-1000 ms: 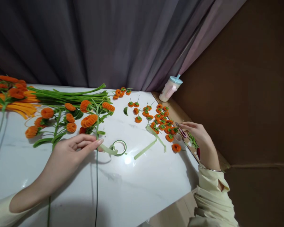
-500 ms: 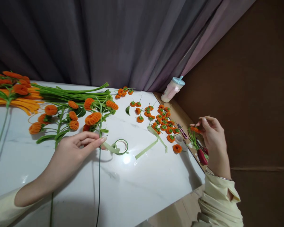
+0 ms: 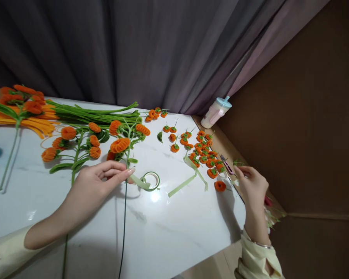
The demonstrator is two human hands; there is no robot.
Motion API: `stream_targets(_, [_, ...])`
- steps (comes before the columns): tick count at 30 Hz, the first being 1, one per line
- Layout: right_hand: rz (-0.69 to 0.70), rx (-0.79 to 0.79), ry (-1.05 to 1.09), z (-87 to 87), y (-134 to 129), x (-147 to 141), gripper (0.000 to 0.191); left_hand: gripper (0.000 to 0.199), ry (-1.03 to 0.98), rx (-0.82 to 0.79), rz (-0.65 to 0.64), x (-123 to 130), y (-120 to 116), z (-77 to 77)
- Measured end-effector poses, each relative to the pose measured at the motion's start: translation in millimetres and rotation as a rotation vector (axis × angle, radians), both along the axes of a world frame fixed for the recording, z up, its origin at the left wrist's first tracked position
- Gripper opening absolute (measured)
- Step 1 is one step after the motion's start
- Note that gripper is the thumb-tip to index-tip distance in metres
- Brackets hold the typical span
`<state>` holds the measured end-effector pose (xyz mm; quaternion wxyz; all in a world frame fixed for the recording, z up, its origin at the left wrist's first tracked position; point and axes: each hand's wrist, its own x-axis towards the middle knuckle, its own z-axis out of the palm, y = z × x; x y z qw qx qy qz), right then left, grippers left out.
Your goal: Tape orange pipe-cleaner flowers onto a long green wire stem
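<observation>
My left hand [image 3: 104,182] pinches the dark wire stem [image 3: 125,217] of a flower stalk with several fluffy orange heads [image 3: 120,145]. Pale green tape [image 3: 139,181] runs from its fingertips to a tape roll [image 3: 152,180] lying on the white table. At the right, over the table's edge, my right hand [image 3: 251,186] has its fingers closed together; what they hold, if anything, is too small to tell. Small orange flower heads [image 3: 211,162] with green tops lie in a cluster left of it, beside pink-handled tweezers or scissors [image 3: 227,164].
On the white table [image 3: 174,232] lie another orange flower stalk [image 3: 77,155], green stems [image 3: 99,116], orange strips [image 3: 43,124] and a loose tape strip [image 3: 182,185]. A lidded cup [image 3: 215,113] stands at the back right, near the curtain [image 3: 151,50].
My right hand has moved left and slightly down, and the orange piece at its fingers no longer shows. The view has shifted a little. My left hand keeps its grip on the stalk.
</observation>
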<state>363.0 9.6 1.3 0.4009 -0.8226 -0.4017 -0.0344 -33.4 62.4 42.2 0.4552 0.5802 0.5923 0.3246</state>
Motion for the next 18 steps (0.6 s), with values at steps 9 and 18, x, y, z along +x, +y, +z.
stream_targets(9, [0.043, -0.177, -0.018, -5.7, 8.1, -14.7, 0.030, 0.025, -0.056, 0.023, -0.023, 1.9, 1.2, -2.8])
stream_targets(18, [0.024, 0.147, 0.163, 44.8, -9.3, -68.3, 0.026, 0.016, -0.257, -0.004, -0.130, -0.6, 0.7, -3.0])
